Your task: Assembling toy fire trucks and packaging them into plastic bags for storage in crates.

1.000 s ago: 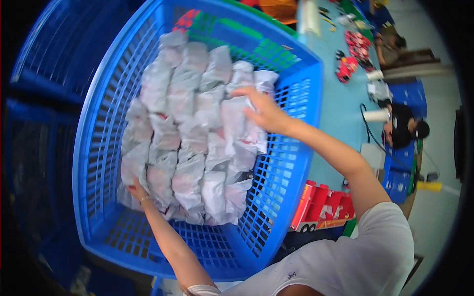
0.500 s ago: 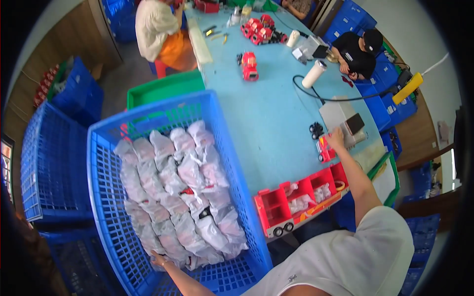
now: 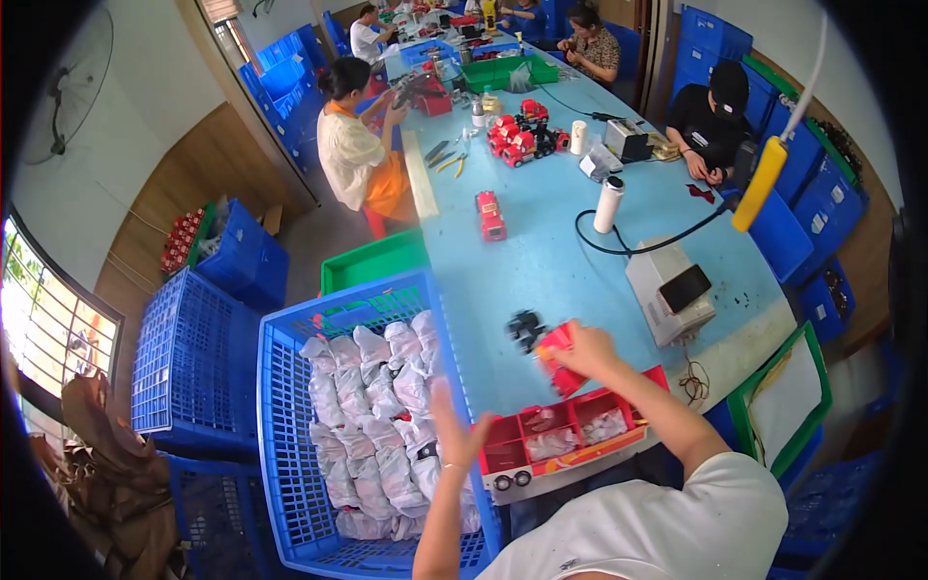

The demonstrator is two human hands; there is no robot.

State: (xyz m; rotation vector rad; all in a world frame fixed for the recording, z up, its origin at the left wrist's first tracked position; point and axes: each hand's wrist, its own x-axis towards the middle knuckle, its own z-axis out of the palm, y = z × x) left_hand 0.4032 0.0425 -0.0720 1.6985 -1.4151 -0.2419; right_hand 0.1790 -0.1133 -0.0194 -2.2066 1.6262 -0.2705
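Observation:
My right hand (image 3: 592, 352) grips a red toy truck (image 3: 558, 369) with black wheels, slightly blurred, just above the table's near side. Below it sits a red toy trailer (image 3: 570, 457) with open compartments; some hold clear bags of small parts (image 3: 552, 443). My left hand (image 3: 456, 422), smeared by motion, is raised between the trailer and a blue plastic crate (image 3: 275, 454). Its thumb stands apart from the fingers and nothing shows in it. Rows of white-wrapped bundles (image 3: 394, 440) fill much of the crate.
Another red toy truck (image 3: 490, 217) and a cluster of red trucks (image 3: 522, 135) stand farther up the blue table (image 3: 541, 261). A grey box (image 3: 657, 290) with a phone (image 3: 685, 288) and a white cylinder (image 3: 609, 205) are at right. Several people work around the table.
My right hand has brought the red toy truck leftward from beside the grey box. My left hand has left the bundles and risen to the crate's right side. The view has tilted up.

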